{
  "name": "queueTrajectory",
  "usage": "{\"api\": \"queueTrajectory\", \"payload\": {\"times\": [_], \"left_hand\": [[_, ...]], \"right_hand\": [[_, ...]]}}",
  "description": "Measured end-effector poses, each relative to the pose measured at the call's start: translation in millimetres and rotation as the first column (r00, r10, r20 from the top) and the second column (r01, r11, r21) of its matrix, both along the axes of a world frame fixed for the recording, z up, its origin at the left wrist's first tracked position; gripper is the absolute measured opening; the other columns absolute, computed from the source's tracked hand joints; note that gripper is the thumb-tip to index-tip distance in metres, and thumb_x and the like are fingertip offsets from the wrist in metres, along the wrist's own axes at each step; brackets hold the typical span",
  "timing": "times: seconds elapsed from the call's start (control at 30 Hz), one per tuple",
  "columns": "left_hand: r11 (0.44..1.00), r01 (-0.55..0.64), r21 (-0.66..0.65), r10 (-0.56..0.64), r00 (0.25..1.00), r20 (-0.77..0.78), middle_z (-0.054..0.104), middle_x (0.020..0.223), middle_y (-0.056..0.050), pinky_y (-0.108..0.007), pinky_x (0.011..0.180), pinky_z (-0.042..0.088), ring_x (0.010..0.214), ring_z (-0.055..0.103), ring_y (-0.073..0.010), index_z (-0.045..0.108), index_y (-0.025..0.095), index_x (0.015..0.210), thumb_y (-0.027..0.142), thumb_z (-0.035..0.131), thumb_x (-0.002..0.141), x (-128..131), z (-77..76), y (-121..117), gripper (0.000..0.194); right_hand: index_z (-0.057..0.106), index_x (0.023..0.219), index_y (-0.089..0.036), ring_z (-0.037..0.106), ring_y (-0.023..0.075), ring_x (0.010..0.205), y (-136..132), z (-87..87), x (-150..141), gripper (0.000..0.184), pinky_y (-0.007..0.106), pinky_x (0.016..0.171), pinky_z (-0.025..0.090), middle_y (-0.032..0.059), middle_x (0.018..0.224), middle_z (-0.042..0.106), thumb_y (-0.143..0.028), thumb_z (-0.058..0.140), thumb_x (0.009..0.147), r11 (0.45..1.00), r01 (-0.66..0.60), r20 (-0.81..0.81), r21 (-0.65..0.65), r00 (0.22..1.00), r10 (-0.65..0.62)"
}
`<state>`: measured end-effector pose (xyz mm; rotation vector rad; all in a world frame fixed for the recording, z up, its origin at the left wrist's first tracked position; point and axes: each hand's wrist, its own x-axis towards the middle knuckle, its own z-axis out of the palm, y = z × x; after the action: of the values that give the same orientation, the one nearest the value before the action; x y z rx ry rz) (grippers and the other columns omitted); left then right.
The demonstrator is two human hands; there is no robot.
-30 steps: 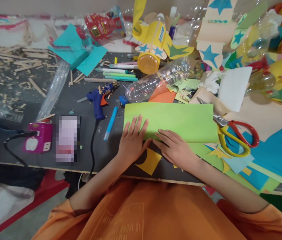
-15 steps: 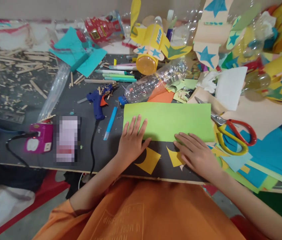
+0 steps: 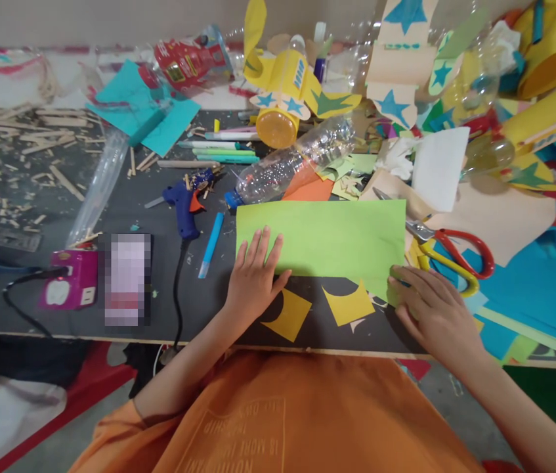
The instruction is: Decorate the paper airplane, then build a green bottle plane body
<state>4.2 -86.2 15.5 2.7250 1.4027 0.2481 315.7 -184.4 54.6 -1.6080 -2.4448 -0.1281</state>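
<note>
A light green sheet of paper (image 3: 327,236) lies flat on the dark table before me. My left hand (image 3: 253,276) rests on its left part, fingers spread and palm down. At the lower right of the sheet is my right hand (image 3: 430,309), its fingers stretched out flat over the paper's edge; I see nothing held in it. Two yellow paper scraps (image 3: 349,302) with curved cut-outs lie between the hands. Scissors (image 3: 455,246) with red and yellow handles sit just beyond my right hand, blades pointing away to the left.
To the left are a blue marker (image 3: 211,244), a blue glue gun (image 3: 186,207) with its cord, a phone (image 3: 127,279) and a magenta box (image 3: 73,279). A clear plastic bottle (image 3: 287,167) lies behind the sheet. Coloured paper (image 3: 518,282) is heaped at right; wood bits (image 3: 16,164) litter the far left.
My right hand has slid right, from the middle of the sheet's lower edge to its lower right corner. My left hand stays on the paper. The view has shifted slightly.
</note>
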Motion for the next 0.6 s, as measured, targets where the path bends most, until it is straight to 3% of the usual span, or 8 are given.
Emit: {"api": "queueTrajectory", "payload": {"times": [0.13, 0.23, 0.3, 0.43, 0.6], "left_hand": [[0.992, 0.061, 0.112, -0.062, 0.998, 0.003, 0.062, 0.137, -0.017, -0.046, 0.107, 0.043, 0.127, 0.058, -0.0286, 0.058, 0.018, 0.132, 0.028, 0.047, 0.1, 8, 9.4, -5, 0.036], [0.953, 0.261, 0.156, -0.271, 0.962, 0.042, 0.073, 0.114, -0.01, -0.034, 0.094, 0.051, 0.105, 0.068, -0.0198, 0.065, 0.018, 0.118, 0.01, 0.047, 0.096, 21, 14.0, -13, 0.03], [0.933, 0.336, 0.127, -0.347, 0.935, 0.075, 0.072, 0.116, -0.011, -0.033, 0.096, 0.051, 0.108, 0.067, -0.0199, 0.064, 0.015, 0.12, 0.01, 0.048, 0.096, 28, 14.3, -20, 0.03], [0.951, 0.304, 0.055, -0.309, 0.943, 0.122, 0.07, 0.123, -0.011, -0.035, 0.102, 0.05, 0.117, 0.065, -0.0204, 0.062, 0.014, 0.125, 0.021, 0.049, 0.098, 23, 15.2, -26, 0.031], [0.971, 0.22, 0.092, -0.229, 0.968, 0.098, 0.073, 0.119, -0.01, -0.035, 0.1, 0.051, 0.109, 0.069, -0.0203, 0.064, 0.012, 0.124, 0.023, 0.046, 0.099, -17, 23.2, -24, 0.032]], "right_hand": [[0.069, 0.103, -0.011, 0.068, 0.0289, 0.097, 11, -3.3, -21, 0.024, 0.045, 0.085, 0.057, 0.0171, 0.105, 0.075, -0.017, 0.048, 0.095, 0.999, -0.035, -0.038, 0.0, 0.999, 0.035], [0.07, 0.106, -0.011, 0.068, 0.0264, 0.099, 21, -6.8, -47, 0.031, 0.041, 0.082, 0.059, 0.0157, 0.107, 0.075, -0.016, 0.042, 0.096, 0.995, -0.097, -0.068, -0.013, 0.993, 0.096], [0.071, 0.109, -0.012, 0.068, 0.0257, 0.1, 27, -7.9, -63, 0.034, 0.041, 0.084, 0.06, 0.015, 0.108, 0.076, -0.015, 0.04, 0.096, 0.989, -0.146, -0.092, -0.03, 0.985, 0.143], [0.07, 0.111, -0.009, 0.07, 0.0235, 0.098, 30, -7.0, -75, 0.034, 0.038, 0.085, 0.061, 0.0128, 0.108, 0.077, -0.014, 0.04, 0.097, 0.985, -0.169, -0.131, -0.022, 0.978, 0.165], [0.069, 0.108, -0.007, 0.072, 0.0233, 0.091, 19, -4.2, -48, 0.027, 0.037, 0.082, 0.061, 0.0129, 0.1, 0.077, -0.014, 0.045, 0.097, 0.997, -0.077, -0.103, 0.0, 0.992, 0.077]]}}
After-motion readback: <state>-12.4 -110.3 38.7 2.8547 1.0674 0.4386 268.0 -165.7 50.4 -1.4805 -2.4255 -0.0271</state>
